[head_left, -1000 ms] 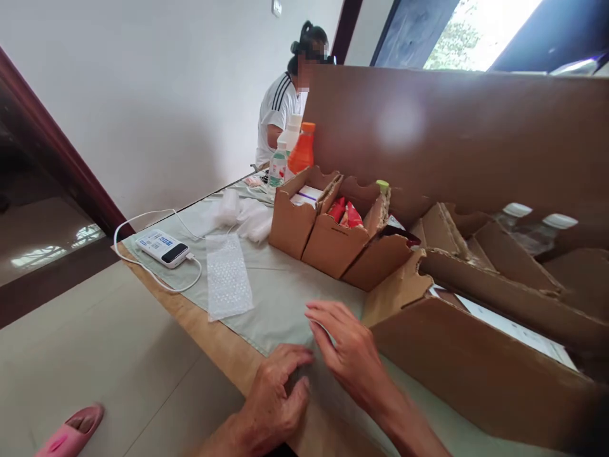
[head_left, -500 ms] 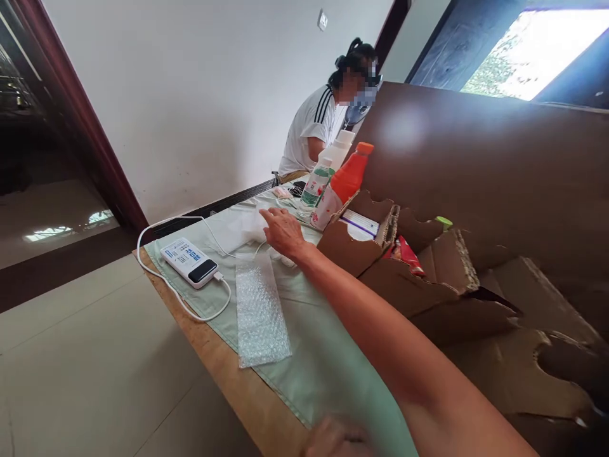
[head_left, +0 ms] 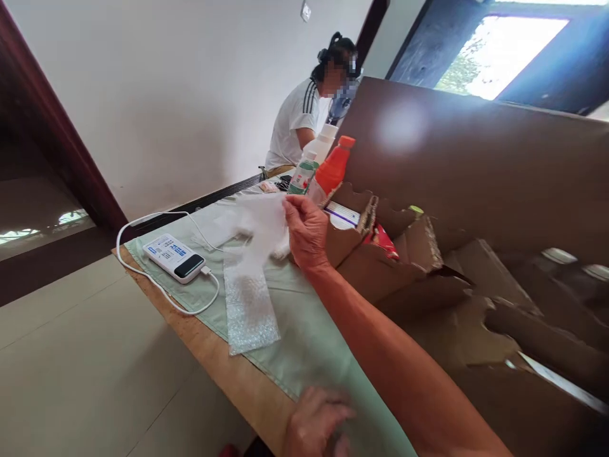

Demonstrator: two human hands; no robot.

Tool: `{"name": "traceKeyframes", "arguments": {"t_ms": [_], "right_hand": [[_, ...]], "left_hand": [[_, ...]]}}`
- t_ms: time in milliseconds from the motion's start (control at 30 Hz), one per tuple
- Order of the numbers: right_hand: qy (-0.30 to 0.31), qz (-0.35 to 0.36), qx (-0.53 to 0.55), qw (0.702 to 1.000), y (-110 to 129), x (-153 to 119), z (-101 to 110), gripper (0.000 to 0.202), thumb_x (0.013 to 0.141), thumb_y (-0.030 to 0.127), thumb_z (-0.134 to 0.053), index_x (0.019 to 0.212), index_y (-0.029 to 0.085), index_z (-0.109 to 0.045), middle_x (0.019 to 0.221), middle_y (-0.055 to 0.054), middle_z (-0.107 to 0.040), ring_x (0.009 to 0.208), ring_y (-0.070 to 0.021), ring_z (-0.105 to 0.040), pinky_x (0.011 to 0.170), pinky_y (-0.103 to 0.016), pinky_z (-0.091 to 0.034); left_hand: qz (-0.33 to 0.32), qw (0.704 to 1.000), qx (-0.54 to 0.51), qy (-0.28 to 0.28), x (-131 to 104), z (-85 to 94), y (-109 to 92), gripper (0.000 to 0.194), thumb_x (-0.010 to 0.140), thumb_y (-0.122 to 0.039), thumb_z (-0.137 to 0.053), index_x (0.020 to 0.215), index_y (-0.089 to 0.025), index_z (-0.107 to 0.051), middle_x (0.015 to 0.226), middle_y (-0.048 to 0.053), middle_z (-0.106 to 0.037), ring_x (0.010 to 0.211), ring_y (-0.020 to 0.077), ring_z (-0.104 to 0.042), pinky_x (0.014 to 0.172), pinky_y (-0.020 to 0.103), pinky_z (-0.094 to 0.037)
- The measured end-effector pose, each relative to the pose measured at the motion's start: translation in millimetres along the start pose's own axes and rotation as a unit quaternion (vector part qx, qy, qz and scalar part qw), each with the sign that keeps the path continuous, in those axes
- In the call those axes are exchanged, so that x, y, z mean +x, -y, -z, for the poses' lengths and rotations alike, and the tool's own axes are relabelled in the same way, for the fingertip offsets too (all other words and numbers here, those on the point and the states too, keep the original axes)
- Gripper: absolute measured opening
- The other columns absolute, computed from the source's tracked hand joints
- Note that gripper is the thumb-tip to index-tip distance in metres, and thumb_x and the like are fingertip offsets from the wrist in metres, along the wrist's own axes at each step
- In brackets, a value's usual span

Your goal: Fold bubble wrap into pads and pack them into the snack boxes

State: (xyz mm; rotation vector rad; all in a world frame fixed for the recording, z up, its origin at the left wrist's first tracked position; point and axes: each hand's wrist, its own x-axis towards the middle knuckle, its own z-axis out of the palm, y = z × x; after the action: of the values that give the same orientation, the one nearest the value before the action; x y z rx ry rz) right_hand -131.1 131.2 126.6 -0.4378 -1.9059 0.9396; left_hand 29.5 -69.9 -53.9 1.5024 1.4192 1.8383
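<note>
While pinching a translucent plastic sheet (head_left: 264, 219) by its right edge between thumb and fingertips of the right hand (head_left: 308, 231), letting it hang above the pale green cloth (head_left: 328, 352), over the far end of a bubble-wrap piece (head_left: 252, 317); cannot tell whether touching it. Holding the left hand (head_left: 318, 420), blurred, loosely curled with fingers and thumb apart, at the near table edge. Flanked on the left by a white power bank (head_left: 171, 254), on the right by cardboard boxes (head_left: 375, 270), with an orange bottle (head_left: 333, 168) beyond.

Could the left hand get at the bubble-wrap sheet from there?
Probably yes: the left hand is nearby, and only green cloth shows between it and the bubble-wrap sheet.
</note>
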Motion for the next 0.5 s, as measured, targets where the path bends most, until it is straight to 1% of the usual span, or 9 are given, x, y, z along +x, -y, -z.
{"name": "traceKeyframes", "arguments": {"t_ms": [33, 67, 133, 200, 233, 300, 367, 433, 500], "right_hand": [[-0.025, -0.037, 0.082, 0.996, 6, -14, 13, 0.018, 0.096, 0.041, -0.060, 0.096, 0.024, -0.067, 0.089, 0.001, -0.069, 0.087, -0.0160, -0.065, 0.077, -0.030, -0.054], [-0.038, -0.078, 0.140, 0.986, 10, -30, 26, 0.021, 0.093, 0.045, -0.064, 0.093, 0.024, -0.066, 0.082, 0.002, -0.068, 0.082, -0.0151, -0.064, 0.074, -0.029, -0.055], [-0.050, -0.157, 0.213, 0.963, 14, -67, 50, 0.028, 0.087, 0.052, -0.069, 0.091, 0.025, -0.065, 0.079, 0.004, -0.067, 0.081, -0.0153, -0.066, 0.071, -0.028, -0.056], [-0.069, -0.236, 0.246, 0.938, 10, -106, 70, 0.031, 0.083, 0.055, -0.072, 0.092, 0.025, -0.065, 0.078, 0.004, -0.068, 0.082, -0.0167, -0.069, 0.070, -0.029, -0.057], [-0.086, -0.275, 0.254, 0.923, 6, -126, 80, 0.032, 0.082, 0.054, -0.073, 0.093, 0.025, -0.065, 0.077, 0.004, -0.068, 0.083, -0.0175, -0.070, 0.069, -0.029, -0.058], [-0.130, -0.336, 0.264, 0.895, -2, -164, 101, 0.031, 0.081, 0.050, -0.075, 0.093, 0.025, -0.064, 0.076, 0.003, -0.069, 0.084, -0.0187, -0.071, 0.069, -0.030, -0.059], [-0.174, -0.368, 0.272, 0.872, -6, -199, 122, 0.029, 0.078, 0.045, -0.077, 0.092, 0.024, -0.063, 0.077, 0.002, -0.071, 0.085, -0.0195, -0.072, 0.071, -0.031, -0.060], [-0.210, -0.379, 0.278, 0.858, -6, -230, 144, 0.029, 0.075, 0.039, -0.079, 0.093, 0.024, -0.062, 0.079, 0.002, -0.073, 0.085, -0.0196, -0.073, 0.072, -0.031, -0.060], [-0.241, -0.387, 0.285, 0.843, -1, -257, 164, 0.032, 0.071, 0.033, -0.081, 0.096, 0.025, -0.063, 0.083, 0.003, -0.074, 0.086, -0.0188, -0.072, 0.073, -0.031, -0.061]], "left_hand": [[0.020, 1.000, -0.002, -0.018, 0, 1.5, -7, 0.039, 0.084, -0.018, -0.057, 0.119, -0.023, -0.071, 0.114, 0.014, -0.076, 0.106, 0.0303, -0.073, 0.089, 0.046, -0.061], [0.049, 0.998, -0.004, -0.031, 0, 4.2, -15, 0.039, 0.084, -0.017, -0.056, 0.119, -0.022, -0.071, 0.117, 0.014, -0.075, 0.109, 0.0300, -0.072, 0.092, 0.047, -0.060], [0.108, 0.994, -0.009, -0.022, 1, 12.1, -32, 0.039, 0.085, -0.017, -0.056, 0.121, -0.022, -0.071, 0.122, 0.013, -0.075, 0.115, 0.0292, -0.070, 0.099, 0.048, -0.058], [0.168, 0.985, -0.019, -0.012, 4, 19.3, -42, 0.036, 0.082, -0.021, -0.064, 0.116, -0.022, -0.074, 0.118, 0.011, -0.076, 0.113, 0.0303, -0.071, 0.103, 0.049, -0.055], [0.207, 0.977, -0.036, -0.034, 5, 21.4, -45, 0.034, 0.078, -0.024, -0.069, 0.112, -0.021, -0.075, 0.114, 0.010, -0.077, 0.112, 0.0317, -0.070, 0.106, 0.050, -0.053], [0.245, 0.967, -0.058, -0.035, 5, 22.4, -47, 0.037, 0.080, -0.030, -0.069, 0.115, -0.019, -0.073, 0.111, 0.009, -0.077, 0.115, 0.0330, -0.069, 0.109, 0.050, -0.051], [0.262, 0.961, -0.078, -0.033, 3, 21.2, -52, 0.045, 0.082, -0.035, -0.065, 0.124, -0.018, -0.068, 0.114, 0.009, -0.075, 0.118, 0.0327, -0.068, 0.108, 0.050, -0.051], [0.280, 0.949, -0.143, -0.035, 1, 19.0, -62, 0.056, 0.081, -0.037, -0.064, 0.134, -0.020, -0.063, 0.124, 0.010, -0.072, 0.120, 0.0312, -0.067, 0.106, 0.048, -0.054], [0.315, 0.917, -0.241, -0.034, -2, 15.5, -75, 0.064, 0.077, -0.039, -0.069, 0.138, -0.022, -0.061, 0.132, 0.009, -0.069, 0.119, 0.0289, -0.067, 0.100, 0.043, -0.057]]}}
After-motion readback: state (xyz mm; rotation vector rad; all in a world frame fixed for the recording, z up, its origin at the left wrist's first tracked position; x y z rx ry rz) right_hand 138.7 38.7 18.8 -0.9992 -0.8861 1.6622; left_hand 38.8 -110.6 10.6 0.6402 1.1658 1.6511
